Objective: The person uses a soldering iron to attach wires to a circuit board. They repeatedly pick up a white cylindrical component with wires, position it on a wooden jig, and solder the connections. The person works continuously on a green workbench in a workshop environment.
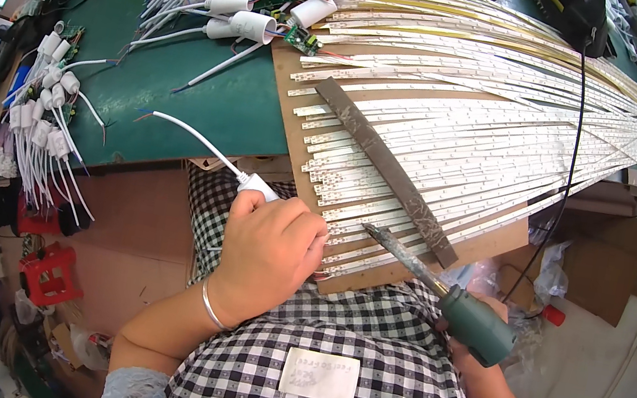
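Two hands are busy here, and I start at the fingers. My left hand [268,252] has its fingers curled shut around a small white plug piece [258,185], which pokes out of the top of the fist. A white wire [192,134] runs from it up and away over the green table [184,90]. The knuckles sit right at the near ends of the white light strips [467,131], just beside them. My right hand [473,337] is mostly hidden, but it is wrapped tight on the green handle of the soldering iron [446,294]. The iron's metal tip rests at the strip ends, close to my left fingers. The strips lie side by side on a brown board [499,239], under a dark flat bar [383,168]. Farther off lie white tubes [239,19] with small green circuit boards [304,39].
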Demonstrator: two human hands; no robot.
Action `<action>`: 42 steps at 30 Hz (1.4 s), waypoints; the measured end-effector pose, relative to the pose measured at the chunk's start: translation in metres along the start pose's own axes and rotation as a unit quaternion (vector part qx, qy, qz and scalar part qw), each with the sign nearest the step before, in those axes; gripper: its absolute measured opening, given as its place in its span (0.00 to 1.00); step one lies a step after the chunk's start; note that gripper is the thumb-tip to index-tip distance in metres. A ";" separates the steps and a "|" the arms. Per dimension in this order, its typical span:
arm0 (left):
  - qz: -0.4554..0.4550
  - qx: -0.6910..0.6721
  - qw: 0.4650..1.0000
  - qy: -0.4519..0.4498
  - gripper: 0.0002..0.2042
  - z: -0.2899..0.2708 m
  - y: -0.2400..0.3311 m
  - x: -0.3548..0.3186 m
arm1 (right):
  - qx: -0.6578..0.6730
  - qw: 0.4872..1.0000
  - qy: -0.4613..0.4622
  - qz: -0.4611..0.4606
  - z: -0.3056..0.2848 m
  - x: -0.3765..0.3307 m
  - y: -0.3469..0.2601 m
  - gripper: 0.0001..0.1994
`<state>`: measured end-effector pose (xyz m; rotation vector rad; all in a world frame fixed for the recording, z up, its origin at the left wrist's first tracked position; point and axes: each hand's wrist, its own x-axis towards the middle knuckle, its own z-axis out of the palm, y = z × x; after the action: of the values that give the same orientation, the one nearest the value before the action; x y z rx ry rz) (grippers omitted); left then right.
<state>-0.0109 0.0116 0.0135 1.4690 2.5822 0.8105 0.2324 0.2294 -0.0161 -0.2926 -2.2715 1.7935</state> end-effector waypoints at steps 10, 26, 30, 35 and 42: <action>-0.009 -0.046 0.999 0.000 0.05 0.002 -0.003 0.003 | 0.139 0.985 -0.084 -0.065 0.006 0.016 0.016 0.23; -0.007 -0.078 0.997 0.003 0.05 0.004 -0.006 0.005 | 0.051 0.991 -0.117 -0.042 -0.001 0.003 0.021 0.31; -0.010 -0.080 0.997 -0.001 0.05 0.004 -0.007 0.005 | 0.044 0.996 -0.078 -0.029 0.003 0.002 0.015 0.28; -0.010 -0.085 0.996 0.000 0.06 0.005 -0.007 0.006 | 0.139 0.990 0.004 -0.012 0.013 0.014 0.001 0.23; -0.006 -0.085 0.996 0.003 0.05 0.006 -0.006 0.006 | 0.096 0.994 0.053 -0.017 0.019 0.021 -0.005 0.26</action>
<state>-0.0167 0.0162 0.0067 1.4047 2.4534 1.0046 0.2064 0.2166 -0.0141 -0.3047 -2.0029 1.9135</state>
